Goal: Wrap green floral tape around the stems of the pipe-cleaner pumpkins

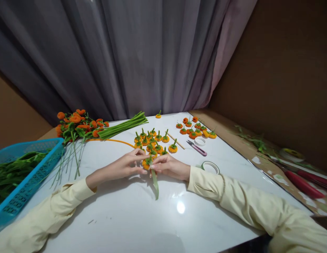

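Observation:
Between my two hands, over the white table, is a yellow-orange fuzzy flower head [145, 164] with a short green stem. My left hand [128, 164] pinches it from the left side. With thumb and forefinger, my right hand [167, 164] grips a pale green strip of tape [155, 186] at the flower's stem; the loose end hangs down toward me. Just beyond my fingers stand several similar yellow flower heads [158, 148] with green stems pointing up. The fingertips partly hide where tape and stem meet.
A blue basket [34, 175] of green leaves stands at left. Behind it lie orange flowers [75, 119] and green stems [123, 127]. Thread snips [197, 148], tape rolls [210, 168], a thin stick [176, 141] and orange flower heads [193, 130] are at right; red-handled pliers [302, 182] lie farther right.

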`<state>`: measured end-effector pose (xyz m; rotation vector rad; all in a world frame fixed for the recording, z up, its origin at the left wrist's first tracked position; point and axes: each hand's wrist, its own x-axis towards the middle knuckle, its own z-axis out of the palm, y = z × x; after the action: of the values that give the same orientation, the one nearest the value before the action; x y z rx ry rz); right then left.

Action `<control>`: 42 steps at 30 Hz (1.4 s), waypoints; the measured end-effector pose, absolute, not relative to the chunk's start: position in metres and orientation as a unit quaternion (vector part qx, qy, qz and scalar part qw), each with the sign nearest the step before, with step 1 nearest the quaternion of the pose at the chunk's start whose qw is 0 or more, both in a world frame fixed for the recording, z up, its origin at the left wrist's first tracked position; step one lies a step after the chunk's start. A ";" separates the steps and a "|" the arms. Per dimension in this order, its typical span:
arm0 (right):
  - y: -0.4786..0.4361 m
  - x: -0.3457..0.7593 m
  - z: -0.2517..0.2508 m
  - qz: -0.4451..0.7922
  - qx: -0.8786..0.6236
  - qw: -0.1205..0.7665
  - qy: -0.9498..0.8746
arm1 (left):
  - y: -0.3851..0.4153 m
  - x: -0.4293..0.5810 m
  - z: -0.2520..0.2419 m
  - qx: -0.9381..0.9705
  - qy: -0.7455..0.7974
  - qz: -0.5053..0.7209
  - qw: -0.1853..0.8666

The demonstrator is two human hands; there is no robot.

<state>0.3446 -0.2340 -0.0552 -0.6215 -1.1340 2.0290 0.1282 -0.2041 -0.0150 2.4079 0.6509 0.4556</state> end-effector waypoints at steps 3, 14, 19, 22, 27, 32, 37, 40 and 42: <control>-0.234 0.346 -0.055 0.793 -0.237 0.351 -0.437 | -0.213 0.136 -0.024 0.887 0.256 0.221 0.313; -0.232 0.347 -0.054 0.768 -0.259 0.368 -0.457 | -0.214 0.134 -0.027 0.823 0.372 0.291 0.315; -0.237 0.344 -0.057 0.678 -0.288 0.411 -0.537 | -0.210 0.129 -0.041 0.889 0.320 0.296 0.139; -0.237 0.343 -0.060 0.622 -0.318 0.439 -0.565 | -0.212 0.127 -0.054 0.901 0.284 0.313 0.095; -0.237 0.341 -0.060 0.593 -0.349 0.417 -0.595 | -0.215 0.127 -0.066 0.914 0.245 0.321 0.036; -0.239 0.339 -0.057 0.585 -0.353 0.405 -0.608 | -0.217 0.128 -0.064 0.932 0.222 0.285 0.015; -0.240 0.339 -0.058 0.575 -0.358 0.406 -0.614 | -0.218 0.127 -0.065 0.939 0.199 0.268 -0.081; -0.240 0.339 -0.060 0.571 -0.354 0.410 -0.617 | -0.217 0.127 -0.065 0.935 0.159 0.284 -0.138; -0.240 0.339 -0.061 0.570 -0.348 0.412 -0.620 | -0.217 0.127 -0.065 0.931 0.135 0.302 -0.157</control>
<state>0.3393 -0.2401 -0.0613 -0.8756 -1.5587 1.4335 0.1275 -0.2166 -0.0647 3.2572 0.4721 1.0563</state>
